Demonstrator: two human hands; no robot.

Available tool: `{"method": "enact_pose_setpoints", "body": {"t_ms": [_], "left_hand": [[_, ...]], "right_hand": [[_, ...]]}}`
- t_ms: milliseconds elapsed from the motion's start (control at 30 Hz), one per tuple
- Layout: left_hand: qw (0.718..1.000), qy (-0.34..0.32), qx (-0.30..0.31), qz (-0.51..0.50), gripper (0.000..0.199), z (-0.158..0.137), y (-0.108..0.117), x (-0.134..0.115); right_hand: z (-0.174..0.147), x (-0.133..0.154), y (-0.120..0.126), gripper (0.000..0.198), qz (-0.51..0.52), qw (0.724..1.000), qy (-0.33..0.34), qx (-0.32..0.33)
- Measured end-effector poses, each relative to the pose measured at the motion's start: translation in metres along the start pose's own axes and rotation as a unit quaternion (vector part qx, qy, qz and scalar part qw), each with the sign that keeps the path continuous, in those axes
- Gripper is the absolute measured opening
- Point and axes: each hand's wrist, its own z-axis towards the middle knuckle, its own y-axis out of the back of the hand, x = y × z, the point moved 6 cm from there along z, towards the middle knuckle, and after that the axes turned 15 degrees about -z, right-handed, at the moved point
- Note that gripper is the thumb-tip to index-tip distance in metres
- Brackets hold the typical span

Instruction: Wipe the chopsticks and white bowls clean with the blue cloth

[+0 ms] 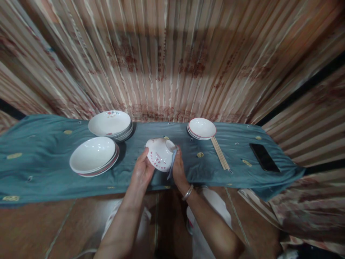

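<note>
A white bowl (159,155) with pink markings is tilted on its side above the middle of the table, its foot ring turned to the right. My left hand (143,167) grips the bowl by its left edge. In my right hand (179,167) is a bluish-grey cloth (173,164), pressed against the bowl's right side by the foot ring. Part of the cloth hangs down below the fingers. The right fingertips are partly hidden behind the cloth and bowl.
Two stacks of white dishes, a rear stack (107,124) and a front stack (93,156), stand left on the teal tablecloth (40,158). Small red-rimmed bowls (201,128) sit at the back right, beside wooden chopsticks (219,153). A black phone (264,157) lies far right. Patterned curtains (161,64) hang behind.
</note>
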Motion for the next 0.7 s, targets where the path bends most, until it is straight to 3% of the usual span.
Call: {"method": "enact_pose_setpoints", "body": {"t_ms": [100,200,300,500,600,700], "left_hand": [[1.000,0.005,0.017,-0.016,0.041,0.001,-0.002,0.002],[0.999,0.013,0.033,-0.003,0.038,0.003,-0.002,0.006],[0.998,0.002,0.055,0.027,0.031,0.005,0.000,0.008],[0.987,-0.057,0.093,0.116,0.013,0.006,0.006,0.005],[0.977,-0.089,0.103,0.166,0.018,0.004,0.009,0.006],[0.962,-0.126,0.121,0.208,0.023,0.004,0.013,0.007]], "right_hand": [[-0.011,0.010,-0.003,0.068,-0.069,0.997,0.021,-0.004],[-0.022,0.024,-0.010,0.066,-0.154,0.983,0.100,-0.003],[-0.028,0.035,-0.016,0.063,-0.239,0.953,0.186,-0.012],[-0.033,0.059,-0.020,0.062,-0.362,0.865,0.344,-0.036],[-0.033,0.068,-0.022,0.060,-0.394,0.835,0.383,-0.021],[-0.030,0.076,-0.020,0.057,-0.413,0.826,0.384,-0.004]]}}
